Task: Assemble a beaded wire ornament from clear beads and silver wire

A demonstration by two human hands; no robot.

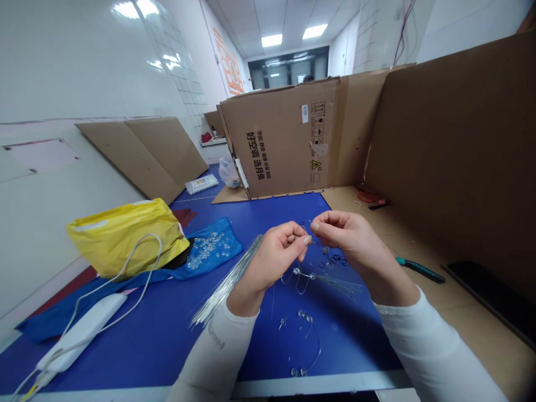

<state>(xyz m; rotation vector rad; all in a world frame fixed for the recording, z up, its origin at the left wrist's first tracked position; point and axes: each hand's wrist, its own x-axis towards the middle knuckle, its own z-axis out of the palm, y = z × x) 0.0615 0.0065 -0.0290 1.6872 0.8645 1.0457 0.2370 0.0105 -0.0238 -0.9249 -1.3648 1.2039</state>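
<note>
My left hand (278, 248) is closed in a pinch, thumb against forefinger, on a thin wire. My right hand (347, 231) pinches thin wire just to the right, the fingertips a small gap apart. Below the hands is a bent wire with clear beads (312, 276); whether it hangs from the held wire or lies on the table, I cannot tell. Nearer me on the blue table (255, 357) lies a curved wire (319, 343) with several clear beads (303, 372). Small dark rings (337, 259) sit beyond the right wrist.
A bundle of straight wires (226, 285) lies left of my left arm. Loose clear beads (207, 248) rest on a blue cloth beside a yellow bag (125, 237). A white power strip (84, 332), green-handled pliers (421, 270), red-handled scissors (371, 196) and a cardboard wall (285, 145) surround the work.
</note>
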